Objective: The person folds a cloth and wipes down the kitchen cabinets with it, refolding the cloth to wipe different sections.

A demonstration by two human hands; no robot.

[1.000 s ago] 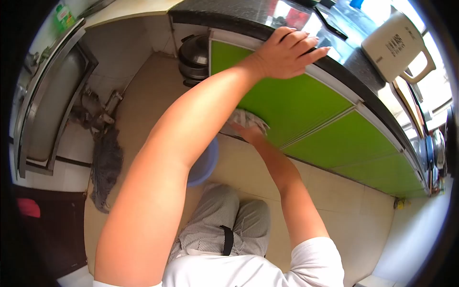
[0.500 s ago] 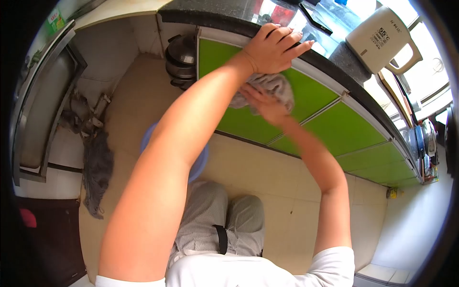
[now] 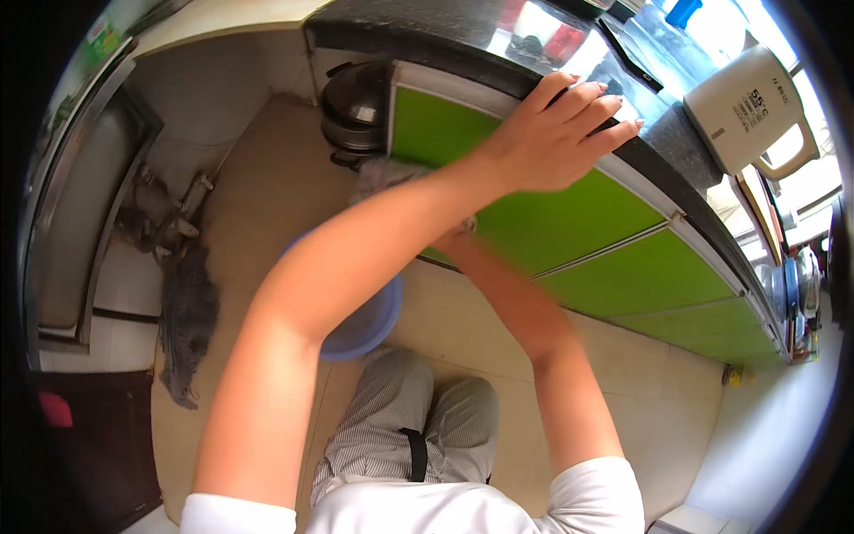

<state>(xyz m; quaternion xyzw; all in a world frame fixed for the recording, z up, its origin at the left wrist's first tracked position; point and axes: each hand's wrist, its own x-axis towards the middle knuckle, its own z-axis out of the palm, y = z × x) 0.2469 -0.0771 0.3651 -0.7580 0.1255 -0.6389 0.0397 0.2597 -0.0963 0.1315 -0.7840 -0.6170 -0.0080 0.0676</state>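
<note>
My left hand rests on the edge of the black countertop, fingers spread over the top and nothing in them. Below and behind my left forearm is my right hand, partly hidden and blurred, with a greyish cloth at it. The cloth shows past the forearm, by the left end of the green cabinet door. A blue basin stands on the floor, partly covered by my left arm.
Dark lidded pots sit left of the cabinet. A beige kettle and a black flat device are on the countertop. A dark grey rag hangs at the left, near pipes.
My right hand and the cloth have moved left and down across the green door, now behind my left forearm. My left hand stays on the counter edge; the view has shifted slightly.
</note>
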